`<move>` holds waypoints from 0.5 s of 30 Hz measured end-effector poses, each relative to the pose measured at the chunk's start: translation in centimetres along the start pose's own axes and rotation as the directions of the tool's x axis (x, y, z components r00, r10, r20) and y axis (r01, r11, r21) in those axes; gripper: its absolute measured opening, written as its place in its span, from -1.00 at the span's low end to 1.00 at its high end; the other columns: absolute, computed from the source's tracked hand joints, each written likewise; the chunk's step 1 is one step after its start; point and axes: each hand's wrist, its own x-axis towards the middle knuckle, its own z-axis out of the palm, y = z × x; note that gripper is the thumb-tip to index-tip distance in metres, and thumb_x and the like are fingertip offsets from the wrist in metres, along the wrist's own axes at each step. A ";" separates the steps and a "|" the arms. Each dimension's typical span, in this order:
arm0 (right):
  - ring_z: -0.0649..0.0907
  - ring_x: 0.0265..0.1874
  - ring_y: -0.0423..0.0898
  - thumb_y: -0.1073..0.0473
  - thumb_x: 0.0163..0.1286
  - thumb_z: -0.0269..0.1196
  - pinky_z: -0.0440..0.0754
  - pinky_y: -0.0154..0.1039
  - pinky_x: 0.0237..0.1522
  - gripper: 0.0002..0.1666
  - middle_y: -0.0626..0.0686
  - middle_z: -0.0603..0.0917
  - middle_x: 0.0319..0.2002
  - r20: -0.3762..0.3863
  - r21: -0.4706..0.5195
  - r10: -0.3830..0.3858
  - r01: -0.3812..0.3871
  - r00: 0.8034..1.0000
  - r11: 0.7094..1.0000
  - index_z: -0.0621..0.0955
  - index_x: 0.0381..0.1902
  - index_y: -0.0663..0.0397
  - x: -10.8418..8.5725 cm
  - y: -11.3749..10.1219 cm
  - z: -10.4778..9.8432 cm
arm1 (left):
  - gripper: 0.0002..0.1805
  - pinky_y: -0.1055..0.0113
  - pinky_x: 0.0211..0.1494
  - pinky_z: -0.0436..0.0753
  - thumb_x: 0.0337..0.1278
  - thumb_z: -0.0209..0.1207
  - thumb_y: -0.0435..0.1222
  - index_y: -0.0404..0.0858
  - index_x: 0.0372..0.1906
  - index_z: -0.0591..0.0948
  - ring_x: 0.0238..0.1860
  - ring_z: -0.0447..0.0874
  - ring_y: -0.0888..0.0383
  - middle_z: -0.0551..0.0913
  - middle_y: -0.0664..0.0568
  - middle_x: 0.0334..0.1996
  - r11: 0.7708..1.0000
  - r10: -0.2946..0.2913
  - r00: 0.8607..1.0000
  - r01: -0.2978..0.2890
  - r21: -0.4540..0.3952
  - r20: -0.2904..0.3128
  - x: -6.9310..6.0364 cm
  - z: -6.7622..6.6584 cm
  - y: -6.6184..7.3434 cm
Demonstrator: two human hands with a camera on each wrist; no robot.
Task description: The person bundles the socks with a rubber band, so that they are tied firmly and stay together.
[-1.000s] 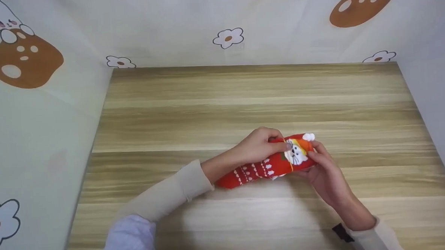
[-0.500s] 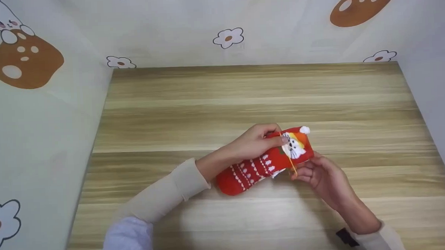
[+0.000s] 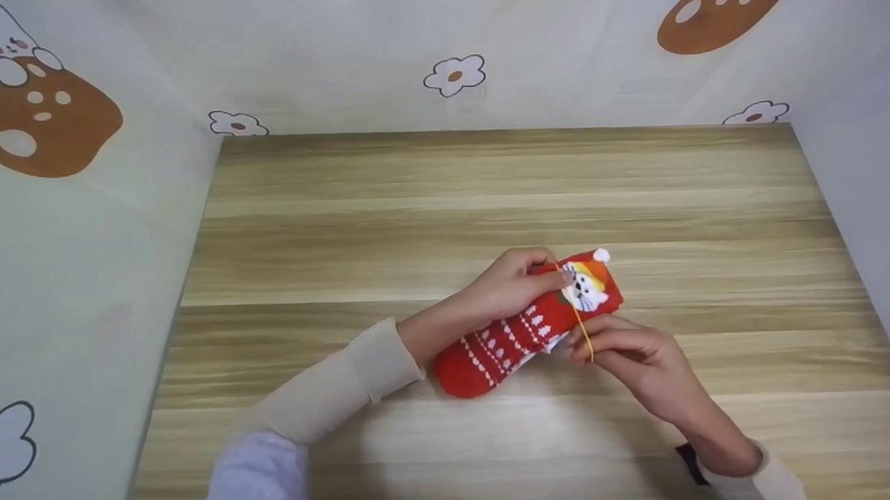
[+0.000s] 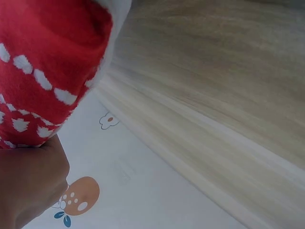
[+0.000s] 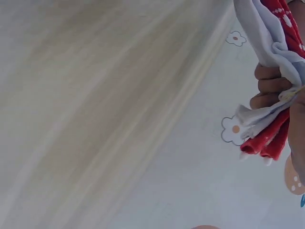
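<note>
My left hand (image 3: 503, 292) grips a bundle of red socks (image 3: 480, 361), thumb on top beside the white cat-face patch near the cuff. A white pompom (image 3: 601, 255) sits at the cuff corner. A thin yellow band (image 3: 582, 327) crosses the bundle, and my right hand (image 3: 649, 365) holds its near end, drawn out past the socks' edge. In the right wrist view, white socks (image 5: 264, 36) lie against the red ones, with curled left fingers (image 5: 271, 86) behind them. The left wrist view shows the red sock toe (image 4: 52, 43) close up. Part of the band is hidden under the bundle.
Both hands work above a wood-grain table (image 3: 383, 215). A pale wall covering (image 3: 347, 66) printed with flowers and orange fruit shapes borders the back and left, and a plain pale wall (image 3: 864, 209) stands on the right.
My right hand has moved from the cuff down to the yellow band and pulled it outward. The sock bundle has tilted, its toe dropping nearer me. My left hand keeps its grip.
</note>
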 end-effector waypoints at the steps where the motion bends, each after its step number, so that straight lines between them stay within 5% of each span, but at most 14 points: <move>1: 0.76 -0.05 -0.13 0.60 0.36 0.19 0.72 -0.35 -0.04 -0.73 0.09 0.77 -0.05 0.001 0.005 -0.019 0.019 1.000 1.000 0.76 -0.19 0.30 0.0 -0.1 0.1 | -0.83 0.35 -0.27 0.69 0.40 0.25 -0.04 -0.03 -0.24 0.66 -0.28 0.71 0.17 0.70 0.08 -0.24 1.000 -0.001 1.000 0.001 0.006 0.004 0.0 0.1 0.0; 3: 0.77 -0.14 -0.14 0.61 0.37 0.17 0.73 -0.35 -0.16 -0.73 0.08 0.76 -0.05 0.027 0.031 -0.017 0.016 0.999 0.999 0.74 -0.16 0.35 0.1 -0.3 0.3 | -0.82 0.34 -0.28 0.69 0.40 0.25 -0.04 -0.04 -0.24 0.66 -0.28 0.72 0.16 0.71 0.07 -0.25 1.000 0.005 1.000 -0.005 0.007 0.004 0.0 0.2 0.0; 6: 0.77 -0.32 -0.15 0.49 0.46 0.17 0.71 -0.29 -0.40 -0.78 0.12 0.78 -0.12 0.135 0.085 0.105 -0.117 0.985 0.989 0.70 -0.04 0.37 0.1 -0.2 0.5 | -0.81 0.34 -0.28 0.70 0.40 0.25 -0.03 -0.04 -0.23 0.65 -0.29 0.73 0.16 0.72 0.07 -0.24 1.000 0.005 1.000 -0.005 -0.005 -0.013 0.0 0.2 0.0; 8: 0.77 -0.38 -0.14 0.37 0.52 0.17 0.70 -0.25 -0.47 -0.76 0.23 0.78 -0.15 0.231 0.082 0.216 -0.240 0.949 0.967 0.66 0.04 0.39 0.1 0.2 0.6 | -0.82 0.33 -0.28 0.71 0.40 0.25 -0.04 -0.04 -0.20 0.65 -0.27 0.74 0.15 0.72 0.07 -0.23 0.999 0.002 0.999 -0.004 -0.032 -0.033 0.0 0.0 0.1; 11: 0.80 -0.26 -0.09 0.19 0.55 0.21 0.76 -0.18 -0.35 -0.64 0.36 0.76 -0.10 0.300 0.000 0.399 -0.418 0.867 0.908 0.63 0.14 0.36 0.2 0.9 0.8 | -0.83 0.33 -0.29 0.72 0.41 0.25 -0.06 -0.06 -0.17 0.67 -0.26 0.74 0.14 0.73 0.05 -0.20 0.995 -0.007 0.999 0.004 -0.097 -0.034 -0.2 -0.3 0.4; 13: 0.81 -0.12 -0.02 0.14 0.53 0.25 0.79 -0.13 -0.18 -0.54 0.38 0.74 0.00 0.262 -0.040 0.492 -0.500 0.830 0.865 0.58 0.23 0.36 0.2 1.3 0.8 | -0.83 0.33 -0.30 0.72 0.40 0.26 -0.08 -0.09 -0.15 0.67 -0.27 0.74 0.14 0.73 0.03 -0.18 0.989 -0.019 1.000 0.018 -0.145 -0.005 -0.5 -0.5 0.6; 15: 0.78 0.05 0.07 0.15 0.48 0.31 0.77 -0.10 -0.01 -0.43 0.35 0.70 0.13 0.173 -0.028 0.552 -0.556 0.816 0.831 0.50 0.33 0.33 0.3 1.6 0.7 | -0.82 0.34 -0.31 0.73 0.39 0.27 -0.10 -0.12 -0.14 0.68 -0.28 0.75 0.14 0.73 0.02 -0.17 0.980 -0.029 0.999 0.035 -0.194 0.032 -0.7 -0.7 0.7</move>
